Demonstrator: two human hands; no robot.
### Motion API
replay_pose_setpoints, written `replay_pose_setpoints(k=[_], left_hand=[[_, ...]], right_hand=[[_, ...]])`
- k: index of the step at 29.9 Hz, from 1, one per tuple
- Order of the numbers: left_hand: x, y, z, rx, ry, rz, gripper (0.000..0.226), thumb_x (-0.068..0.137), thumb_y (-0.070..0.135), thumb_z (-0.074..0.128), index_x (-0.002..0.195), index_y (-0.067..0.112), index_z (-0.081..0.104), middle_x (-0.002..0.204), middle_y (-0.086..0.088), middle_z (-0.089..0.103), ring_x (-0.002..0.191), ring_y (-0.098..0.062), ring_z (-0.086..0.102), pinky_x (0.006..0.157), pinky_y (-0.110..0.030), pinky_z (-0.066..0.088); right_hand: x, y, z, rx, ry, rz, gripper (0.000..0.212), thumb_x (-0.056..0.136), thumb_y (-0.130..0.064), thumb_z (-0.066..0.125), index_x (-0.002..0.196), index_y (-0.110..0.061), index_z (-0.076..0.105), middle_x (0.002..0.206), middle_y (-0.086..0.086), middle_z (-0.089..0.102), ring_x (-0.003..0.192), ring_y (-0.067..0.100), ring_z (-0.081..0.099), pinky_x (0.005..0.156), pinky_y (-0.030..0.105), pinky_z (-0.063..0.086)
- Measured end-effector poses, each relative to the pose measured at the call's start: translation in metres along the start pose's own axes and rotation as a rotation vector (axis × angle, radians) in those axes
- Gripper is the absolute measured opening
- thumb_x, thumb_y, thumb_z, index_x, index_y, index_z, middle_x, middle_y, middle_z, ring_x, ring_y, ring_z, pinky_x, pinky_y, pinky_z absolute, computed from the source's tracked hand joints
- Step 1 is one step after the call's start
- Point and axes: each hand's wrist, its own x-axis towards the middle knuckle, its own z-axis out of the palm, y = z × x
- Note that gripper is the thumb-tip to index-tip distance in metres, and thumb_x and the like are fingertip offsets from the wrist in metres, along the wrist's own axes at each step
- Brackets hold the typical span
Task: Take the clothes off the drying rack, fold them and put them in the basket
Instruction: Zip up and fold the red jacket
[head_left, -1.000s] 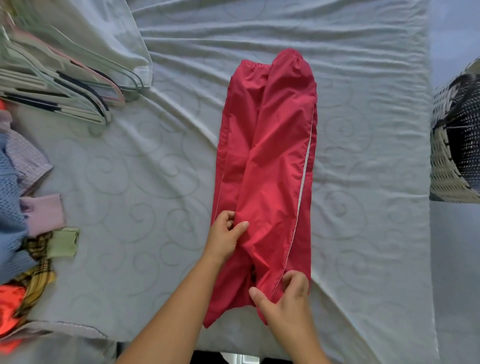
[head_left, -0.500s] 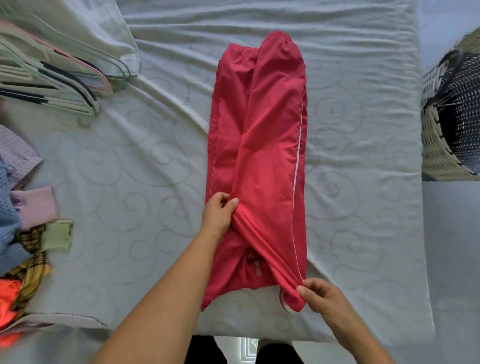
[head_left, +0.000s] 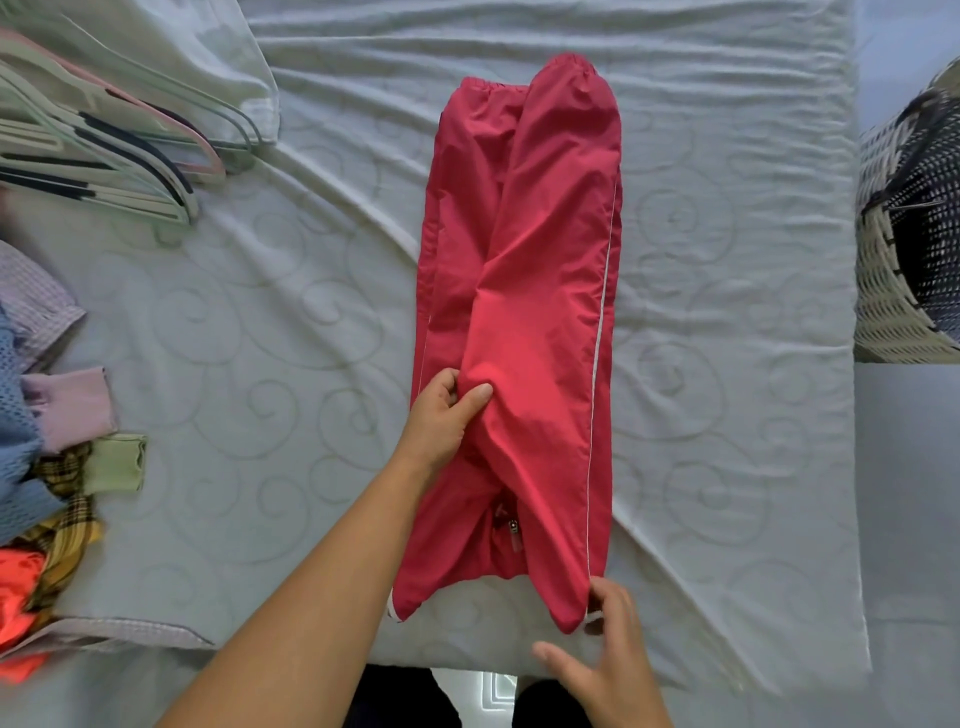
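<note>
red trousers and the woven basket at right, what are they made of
The red trousers look like thin nylon or polyester shell: slight sheen, crisp puffy creases. The woven basket is pale flat strips in open weave, wicker or plastic, cannot tell which.

A red garment of thin, slightly shiny fabric lies folded lengthwise into a long narrow strip on the bed. It has white piping down its right edge, a zip pull showing near its near end and two gathered elastic hems at the far end. The woven basket, pale with dark strands, stands off the bed's right side, well apart from it.
</note>
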Motion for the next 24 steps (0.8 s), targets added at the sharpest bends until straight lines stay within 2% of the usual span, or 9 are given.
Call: replay_pose_setpoints(k=[3,6,10,13,15,17,19,21,24], left_hand=[[0.003,-0.001,0.000,0.060,0.022,0.009,0.020,0.078,0.029,0.067,0.084,0.015,0.053,0.084,-0.005,0.058,0.079,-0.017,0.051,0.077,-0.035,0.043],[0.007,-0.005,-0.006,0.216,0.060,0.027,0.023,0.075,0.037,0.061,0.080,0.018,0.050,0.078,-0.006,0.054,0.073,-0.017,0.047,0.071,-0.035,0.040],[0.013,-0.018,-0.009,0.418,0.072,0.026,0.015,0.084,0.024,0.062,0.078,0.023,0.049,0.076,-0.002,0.059,0.073,-0.018,0.052,0.079,-0.041,0.046],[0.014,-0.021,-0.003,0.561,0.085,0.025,0.016,0.085,0.023,0.064,0.089,0.015,0.051,0.079,-0.003,0.058,0.075,-0.021,0.053,0.078,-0.039,0.044],[0.008,-0.018,0.003,0.635,0.109,0.030,0.031,0.083,0.028,0.067,0.104,0.011,0.050,0.093,-0.005,0.059,0.088,-0.024,0.056,0.082,-0.036,0.043],[-0.001,-0.017,0.004,0.819,0.234,0.295,0.051,0.081,0.035,0.065,0.118,0.007,0.044,0.111,-0.012,0.057,0.103,-0.028,0.053,0.091,-0.038,0.042],[-0.012,-0.022,0.007,1.013,0.292,0.683,0.059,0.080,0.041,0.057,0.124,0.007,0.039,0.125,-0.014,0.049,0.117,-0.029,0.045,0.101,-0.038,0.034],[-0.025,-0.037,0.020,1.156,0.131,0.849,0.067,0.080,0.044,0.051,0.132,0.005,0.034,0.140,-0.014,0.036,0.133,-0.027,0.030,0.112,-0.039,0.020],[-0.039,-0.068,0.036,1.395,-0.072,0.799,0.080,0.083,0.055,0.040,0.143,0.004,0.026,0.150,-0.017,0.029,0.142,-0.027,0.014,0.113,-0.046,0.013]], right_hand=[[0.010,-0.008,0.006,0.038,0.064,-0.051,0.036,0.065,-0.017,0.064,0.086,-0.046,0.061,0.080,-0.009,0.060,0.077,-0.004,0.052,0.069,0.007,0.038],[0.016,-0.009,-0.014,0.231,-0.101,0.082,0.038,0.078,0.006,0.064,0.080,-0.032,0.068,0.073,-0.007,0.066,0.067,-0.001,0.054,0.068,0.011,0.041],[0.031,0.000,-0.052,0.246,-0.400,0.200,0.027,0.081,0.013,0.058,0.100,-0.007,0.060,0.080,0.007,0.071,0.077,0.014,0.060,0.075,0.024,0.042],[0.047,0.013,-0.054,0.106,-0.469,0.280,0.026,0.079,0.012,0.061,0.100,-0.003,0.056,0.082,0.007,0.073,0.081,0.014,0.064,0.079,0.026,0.045],[0.051,0.008,-0.054,0.046,-0.508,0.328,0.027,0.077,0.010,0.066,0.098,-0.003,0.055,0.082,0.006,0.073,0.079,0.011,0.066,0.079,0.030,0.049],[0.052,-0.010,-0.055,-0.007,-0.508,0.315,0.028,0.078,0.002,0.069,0.100,-0.007,0.055,0.085,-0.001,0.069,0.076,0.004,0.066,0.076,0.023,0.052],[0.056,-0.040,-0.053,-0.223,-0.157,0.048,0.025,0.084,-0.014,0.065,0.106,-0.013,0.054,0.094,-0.008,0.063,0.087,0.007,0.062,0.074,0.016,0.045],[0.069,-0.071,-0.040,-0.398,0.266,-0.422,0.032,0.089,-0.023,0.053,0.120,-0.014,0.051,0.117,0.002,0.059,0.111,0.015,0.053,0.091,0.024,0.041],[0.120,-0.083,-0.009,-0.568,0.293,-0.768,0.044,0.092,-0.025,0.043,0.136,-0.020,0.040,0.146,0.009,0.039,0.137,0.019,0.030,0.113,0.036,0.023]])
